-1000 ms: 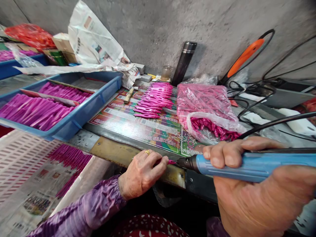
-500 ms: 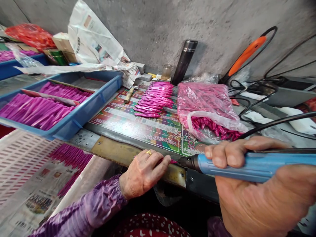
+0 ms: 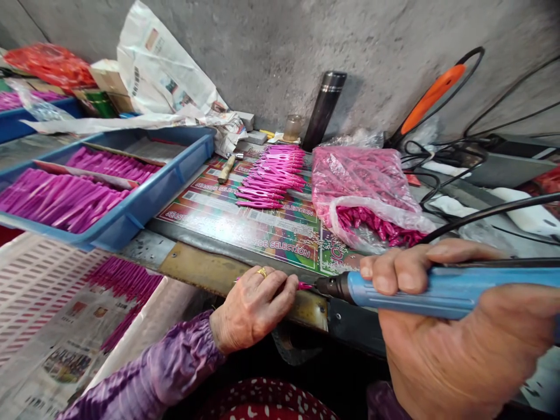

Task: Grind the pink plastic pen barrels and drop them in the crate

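Your right hand (image 3: 450, 344) wraps closed around a blue corded rotary tool (image 3: 406, 294), its black nose just beside the slim magenta plastic piece (image 3: 305, 286) your left hand (image 3: 254, 309) pinches, low centre, above the worktop's metal edge (image 3: 205, 274).

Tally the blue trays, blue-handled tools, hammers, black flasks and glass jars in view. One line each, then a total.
Blue trays: 2
Blue-handled tool: 1
Hammer: 1
Black flask: 1
Glass jar: 1
Total: 6
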Motion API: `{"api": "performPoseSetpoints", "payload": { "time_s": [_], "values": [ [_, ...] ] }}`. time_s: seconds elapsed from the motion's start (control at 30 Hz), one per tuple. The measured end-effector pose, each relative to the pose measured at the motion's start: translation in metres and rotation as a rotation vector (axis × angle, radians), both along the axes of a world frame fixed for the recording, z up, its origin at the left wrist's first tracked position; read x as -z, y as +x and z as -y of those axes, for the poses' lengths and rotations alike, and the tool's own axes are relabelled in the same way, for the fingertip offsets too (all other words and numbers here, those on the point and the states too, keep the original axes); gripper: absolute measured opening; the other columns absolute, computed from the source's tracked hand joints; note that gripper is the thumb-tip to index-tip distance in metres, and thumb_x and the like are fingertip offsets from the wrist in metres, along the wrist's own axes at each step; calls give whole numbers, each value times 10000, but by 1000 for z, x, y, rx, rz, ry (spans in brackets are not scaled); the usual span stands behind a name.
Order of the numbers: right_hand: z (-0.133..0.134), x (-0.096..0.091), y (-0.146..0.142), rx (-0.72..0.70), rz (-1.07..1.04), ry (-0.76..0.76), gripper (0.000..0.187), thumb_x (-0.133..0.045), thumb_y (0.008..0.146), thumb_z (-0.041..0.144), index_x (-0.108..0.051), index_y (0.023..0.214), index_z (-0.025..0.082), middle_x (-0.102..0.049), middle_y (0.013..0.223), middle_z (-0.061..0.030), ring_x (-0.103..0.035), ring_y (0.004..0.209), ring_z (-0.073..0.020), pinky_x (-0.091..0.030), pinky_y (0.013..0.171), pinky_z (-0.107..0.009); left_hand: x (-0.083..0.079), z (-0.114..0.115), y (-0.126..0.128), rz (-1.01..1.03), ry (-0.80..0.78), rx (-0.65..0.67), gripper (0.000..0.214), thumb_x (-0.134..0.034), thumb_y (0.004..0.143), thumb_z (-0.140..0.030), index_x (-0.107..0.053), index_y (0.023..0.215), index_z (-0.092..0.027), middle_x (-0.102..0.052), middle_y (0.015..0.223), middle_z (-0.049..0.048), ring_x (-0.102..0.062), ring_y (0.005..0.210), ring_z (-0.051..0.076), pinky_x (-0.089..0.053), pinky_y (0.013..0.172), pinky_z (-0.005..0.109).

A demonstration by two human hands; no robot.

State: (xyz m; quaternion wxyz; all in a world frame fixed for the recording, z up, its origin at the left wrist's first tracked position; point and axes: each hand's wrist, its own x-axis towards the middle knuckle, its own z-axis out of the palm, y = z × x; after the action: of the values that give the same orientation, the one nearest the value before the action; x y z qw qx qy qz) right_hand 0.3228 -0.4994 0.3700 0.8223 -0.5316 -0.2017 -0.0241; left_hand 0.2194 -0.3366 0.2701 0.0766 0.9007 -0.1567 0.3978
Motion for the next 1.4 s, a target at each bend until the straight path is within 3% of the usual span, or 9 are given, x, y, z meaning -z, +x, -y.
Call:
{"api": "performPoseSetpoints", "payload": {
  "time_s": [0.17, 0.67, 1.13, 1.4],
  "values": [
    [-1, -1, -1, 8, -1, -8, 549, -754, 721, 771, -597, 740, 245, -506, 529, 64, -459, 501, -135, -502, 562, -342, 1, 1, 1, -29, 50, -45, 223, -437, 1044, -90, -611, 1184, -90, -715, 896, 89, -636, 749, 185, -541, 665, 325],
    [8, -3, -7, -36, 17, 33, 485, -808, 713, 698, -636, 765, 247, -534, 545, 60, -473, 507, -144, -503, 572, -350, -2, 6, 0, -179, -13, -152, 177, -430, 1078, -145, -602, 1040, -160, -644, 862, 35, -555, 723, 195, -415, 659, 328],
    [14, -3, -17, -116, 52, 91, 426, -837, 742, 616, -650, 821, 241, -556, 577, 63, -514, 529, -133, -511, 614, -326, 7, 1, 5, -39, -93, -75, 133, -504, 1058, -118, -626, 1111, -123, -729, 888, 46, -646, 738, 174, -491, 681, 300],
    [17, -1, -18, -146, 31, 112, 420, -854, 733, 599, -661, 833, 239, -560, 585, 63, -514, 537, -121, -509, 616, -306, 6, 2, 5, -89, -30, -143, 167, -474, 1049, -125, -636, 1032, -159, -685, 848, 36, -596, 723, 199, -459, 657, 333]
  ]
}}
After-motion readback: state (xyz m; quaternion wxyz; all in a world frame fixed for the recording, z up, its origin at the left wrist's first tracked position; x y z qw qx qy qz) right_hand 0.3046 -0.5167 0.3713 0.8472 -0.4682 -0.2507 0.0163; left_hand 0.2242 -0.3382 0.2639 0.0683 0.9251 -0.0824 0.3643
